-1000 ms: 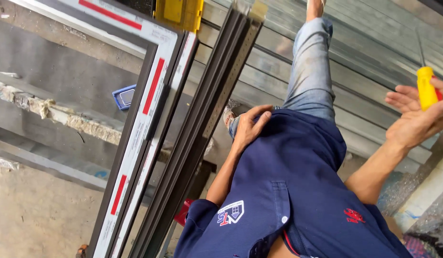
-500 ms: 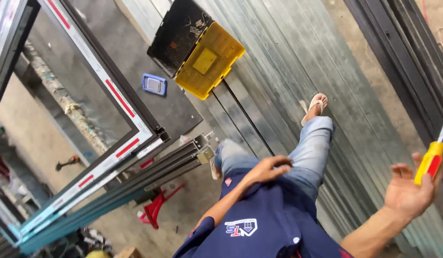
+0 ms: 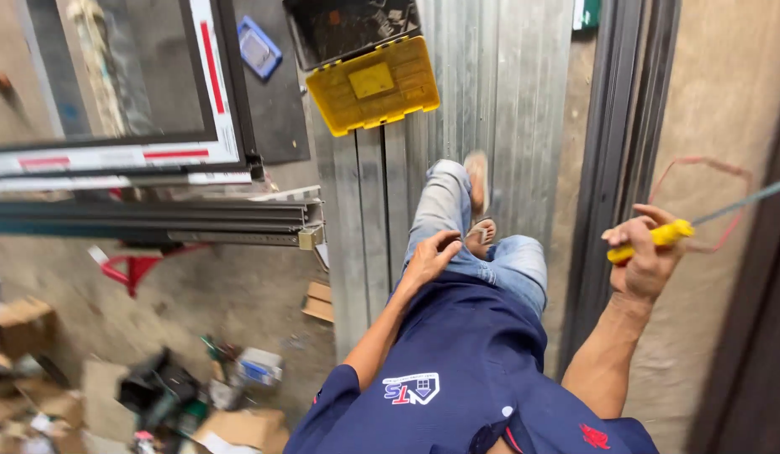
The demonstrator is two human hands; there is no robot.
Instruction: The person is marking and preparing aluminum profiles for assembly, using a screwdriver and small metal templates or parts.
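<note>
My left hand [image 3: 428,259] rests flat on my thigh, on the blue jeans [image 3: 499,261], holding nothing. My right hand [image 3: 645,255] is raised at the right, fingers wrapped around the yellow handle of a screwdriver [image 3: 659,237]. Its thin metal shaft [image 3: 743,202] points away to the upper right. I wear a dark blue shirt [image 3: 457,370] and sandals, and one foot [image 3: 478,181] steps on ribbed metal sheets [image 3: 491,92].
An open black toolbox with a yellow lid [image 3: 373,84] lies ahead on the sheets. A glazed window frame with red-and-white tape [image 3: 137,155] and stacked dark profiles [image 3: 154,220] lie at the left. Dark rails [image 3: 608,143] run along the right. Cardboard clutter [image 3: 154,395] fills the lower left.
The view has swung round, bringing the toolbox to the top centre. My right hand went from an open palm under the screwdriver to a closed grip on its handle. My left hand stayed on my thigh.
</note>
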